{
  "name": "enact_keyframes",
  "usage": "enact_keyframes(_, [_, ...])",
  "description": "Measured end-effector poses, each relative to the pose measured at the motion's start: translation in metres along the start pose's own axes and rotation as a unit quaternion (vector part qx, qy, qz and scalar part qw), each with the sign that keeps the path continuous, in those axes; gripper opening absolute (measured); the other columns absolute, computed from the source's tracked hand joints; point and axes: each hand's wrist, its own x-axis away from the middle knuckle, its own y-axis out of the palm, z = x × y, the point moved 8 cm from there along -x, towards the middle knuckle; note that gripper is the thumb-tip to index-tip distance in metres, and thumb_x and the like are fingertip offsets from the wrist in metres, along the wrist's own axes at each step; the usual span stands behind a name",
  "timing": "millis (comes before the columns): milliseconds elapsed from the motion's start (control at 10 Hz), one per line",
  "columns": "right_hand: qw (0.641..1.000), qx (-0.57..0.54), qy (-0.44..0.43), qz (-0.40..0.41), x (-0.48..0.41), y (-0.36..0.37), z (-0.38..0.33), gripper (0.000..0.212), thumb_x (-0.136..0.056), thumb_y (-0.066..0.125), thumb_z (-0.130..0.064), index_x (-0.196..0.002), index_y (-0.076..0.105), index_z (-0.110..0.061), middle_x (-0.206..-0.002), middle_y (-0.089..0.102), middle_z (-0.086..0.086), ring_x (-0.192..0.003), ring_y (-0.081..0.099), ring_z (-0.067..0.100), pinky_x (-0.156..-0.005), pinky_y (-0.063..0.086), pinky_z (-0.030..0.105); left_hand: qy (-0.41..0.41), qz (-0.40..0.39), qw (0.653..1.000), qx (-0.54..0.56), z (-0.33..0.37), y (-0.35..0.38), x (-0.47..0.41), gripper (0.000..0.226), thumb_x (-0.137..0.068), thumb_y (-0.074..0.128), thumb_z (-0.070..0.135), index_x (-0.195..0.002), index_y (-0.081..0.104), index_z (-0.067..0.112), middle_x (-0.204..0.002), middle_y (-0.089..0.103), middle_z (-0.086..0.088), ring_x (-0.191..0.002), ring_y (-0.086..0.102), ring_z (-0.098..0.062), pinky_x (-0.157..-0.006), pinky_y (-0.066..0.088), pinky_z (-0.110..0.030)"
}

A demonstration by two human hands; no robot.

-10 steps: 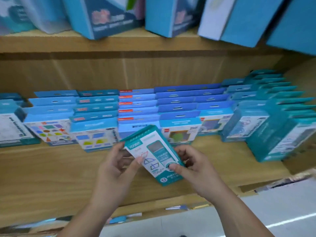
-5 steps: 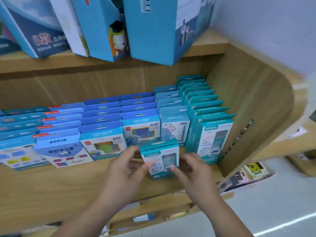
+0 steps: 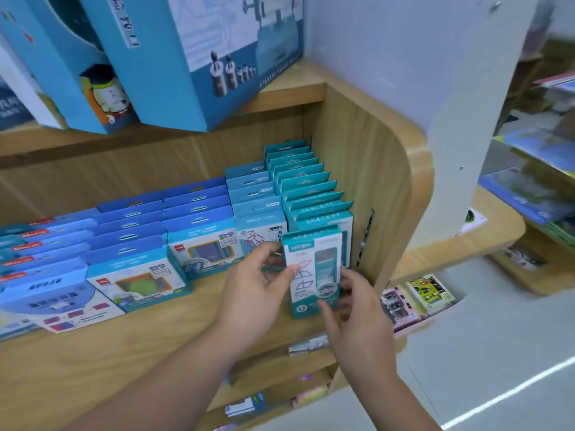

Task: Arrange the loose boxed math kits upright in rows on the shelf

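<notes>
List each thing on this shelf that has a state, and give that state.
teal row, standing, packed front to back.
blue rows, leaning back, packed.
held box, upright, before the teal row.
left hand, grips held box's left edge.
right hand, holds its lower right.

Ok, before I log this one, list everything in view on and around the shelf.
held kit box: one, teal and white, upright before the rightmost row
teal kit row: about ten, teal, beside the side panel
pale teal row: about five, pale teal, left of that
blue kit rows: several, blue, further left
large boxes: at least three, blue, upper shelf
shelf board: one, wood, under the kits
small packs: several, mixed colours, lower ledge at right
left hand: one, holds the box's left edge
right hand: one, holds its lower right edge
</notes>
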Motion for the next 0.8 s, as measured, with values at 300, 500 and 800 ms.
enact_keyframes(300, [0.994,0.028,-0.098,0.032,0.015,0.003,-0.006,0.074,-0.076,0.08,-0.024,-0.14,0.044,-0.019,-0.15,0.037,0.007,-0.134,0.046,0.023,-0.092,0.057,0.039,-0.01,0.045,0.999,-0.018,0.003,0.018,-0.008,0.029,-0.081,0.081,0.026,-0.096,0.056,0.029,-0.093,0.07,0.01,-0.067,0.068,-0.006,-0.068,0.058,-0.036])
enact_keyframes(500, [0.995,0.063,-0.082,0.005,0.017,0.009,-0.005,0.071,-0.082,0.074,-0.032,-0.145,0.044,-0.021,-0.152,0.037,0.002,-0.137,0.042,0.022,-0.098,0.053,0.041,-0.001,0.048,0.998,-0.038,0.002,0.018,-0.008,0.027,-0.082,0.08,0.029,-0.095,0.057,0.027,-0.095,0.069,0.011,-0.074,0.068,-0.003,-0.064,0.055,-0.023])
enact_keyframes(800, [0.997,0.056,-0.049,0.015,0.017,0.003,-0.014,0.074,-0.079,0.078,-0.031,-0.144,0.044,-0.023,-0.152,0.035,0.0,-0.135,0.043,0.02,-0.092,0.055,0.042,0.014,-0.01,0.999,-0.044,-0.003,0.007,0.002,0.026,-0.087,0.074,0.018,-0.106,0.056,0.026,-0.111,0.062,0.01,-0.077,0.066,-0.001,-0.068,0.052,-0.018])
